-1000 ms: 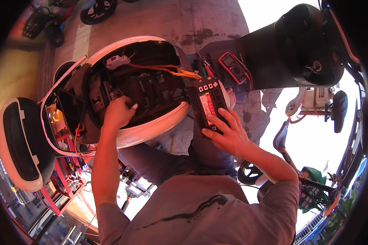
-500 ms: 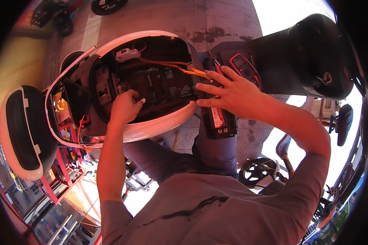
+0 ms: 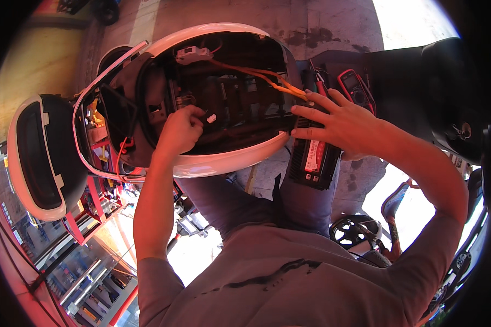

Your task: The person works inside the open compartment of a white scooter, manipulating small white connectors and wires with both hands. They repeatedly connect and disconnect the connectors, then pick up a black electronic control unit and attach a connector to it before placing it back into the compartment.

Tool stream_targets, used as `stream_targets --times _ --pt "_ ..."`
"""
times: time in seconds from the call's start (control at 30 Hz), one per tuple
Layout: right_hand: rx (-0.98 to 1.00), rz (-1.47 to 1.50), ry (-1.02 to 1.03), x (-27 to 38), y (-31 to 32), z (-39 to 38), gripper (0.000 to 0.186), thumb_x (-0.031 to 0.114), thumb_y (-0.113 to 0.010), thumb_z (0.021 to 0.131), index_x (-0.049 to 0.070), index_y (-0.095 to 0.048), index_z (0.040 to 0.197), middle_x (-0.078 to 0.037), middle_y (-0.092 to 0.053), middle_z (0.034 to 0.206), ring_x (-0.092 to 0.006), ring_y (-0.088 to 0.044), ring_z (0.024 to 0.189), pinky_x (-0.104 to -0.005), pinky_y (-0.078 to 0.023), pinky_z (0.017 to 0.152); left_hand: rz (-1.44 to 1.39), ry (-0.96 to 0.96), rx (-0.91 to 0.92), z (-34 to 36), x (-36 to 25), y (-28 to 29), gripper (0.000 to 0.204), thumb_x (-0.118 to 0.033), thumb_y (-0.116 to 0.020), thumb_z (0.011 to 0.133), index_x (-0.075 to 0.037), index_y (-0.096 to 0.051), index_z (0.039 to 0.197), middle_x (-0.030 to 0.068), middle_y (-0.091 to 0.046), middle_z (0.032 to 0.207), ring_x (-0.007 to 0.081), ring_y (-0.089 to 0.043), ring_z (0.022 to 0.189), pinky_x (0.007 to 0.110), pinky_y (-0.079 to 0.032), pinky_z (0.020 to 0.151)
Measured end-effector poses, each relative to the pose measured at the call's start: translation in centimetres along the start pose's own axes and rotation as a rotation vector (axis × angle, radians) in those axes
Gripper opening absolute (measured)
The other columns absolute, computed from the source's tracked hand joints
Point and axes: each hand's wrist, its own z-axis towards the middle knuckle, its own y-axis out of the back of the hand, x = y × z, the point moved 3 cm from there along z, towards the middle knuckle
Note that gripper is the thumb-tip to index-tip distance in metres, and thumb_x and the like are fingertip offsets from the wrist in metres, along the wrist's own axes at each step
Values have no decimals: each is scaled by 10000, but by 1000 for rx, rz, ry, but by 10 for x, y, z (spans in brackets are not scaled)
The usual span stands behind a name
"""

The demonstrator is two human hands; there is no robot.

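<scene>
In front of me is the open oval compartment (image 3: 256, 150) of a scooter with a pale rim. My left hand (image 3: 181, 132) is over it with fingertips pinched together. A small white plug connector (image 3: 211, 118) sticks out just beyond those fingers, apparently on a thin wire they grip. At the compartment's right end, my right hand (image 3: 341, 122) grips a black finned box (image 3: 305, 152) with a red and white label, its fingers spread across the top. Orange cables (image 3: 262, 73) run from a grey connector block (image 3: 194, 54) to the box's far end, near my right fingertips.
A red and black multimeter (image 3: 357, 90) lies on the scooter right of my hand, with its probes (image 3: 320, 82) beside it. The black seat (image 3: 447, 103) extends at far right. A pale-rimmed black case (image 3: 35, 158) is on the left. A wheel (image 3: 354, 231) stands at lower right.
The whole view has shifted, so the scooter appears farther right and higher. My left fingers have drawn slightly away from the white connector, showing more of it. My right hand keeps its grip on the box.
</scene>
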Motion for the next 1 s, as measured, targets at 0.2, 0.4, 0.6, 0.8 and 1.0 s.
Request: stream_targets --times 0.2,0.4,0.6,0.8,1.0 --pt "-36 147 -29 -4 -6 -2 1067 335 -970 536 314 -479 1483 -48 -328 1630 -376 -274 1502 -590 -284 1204 220 -56 -2 1 -11 -2 376 -30 -691 810 20 -668 1182 132 -724 958 245 -713 853 325 -551 750" --pt "-194 -158 38 3 -17 9 998 310 -961 548 268 -515 1440 -39 -477 1489 -377 -322 1470 -641 -222 1218 114 -251 -228 -20 -49 -1 335 -86 -756 824 -9 -680 1141 142 -669 1062 243 -680 755 342 -542 719" --pt "-56 -42 40 0 -1 6 949 275 -947 549 144 -527 1390 -77 -524 1358 -346 -433 1363 -582 -287 1207 -378 -202 61 -88 -104 -65 529 -177 -822 848 -13 -610 1304 106 -617 1230 128 -604 963 271 -525 771" --pt "-312 478 -111 -8 -30 -32 995 237 -933 493 50 -492 1365 -150 -498 1370 -379 -428 1363 -473 -393 1146 -774 -236 -33 -119 -99 -116 840 -242 -862 804 -5 -418 1476 137 -533 1395 210 -573 1144 351 -514 920" --pt "-755 908 -118 18 -5 -24 1067 220 -940 510 0 -430 1421 -192 -477 1407 -402 -493 1312 -472 -398 1117 -1456 -435 115 -140 -120 -126 1216 -344 -961 707 -6 -198 1592 166 -396 1556 284 -430 1412 426 -390 1138"
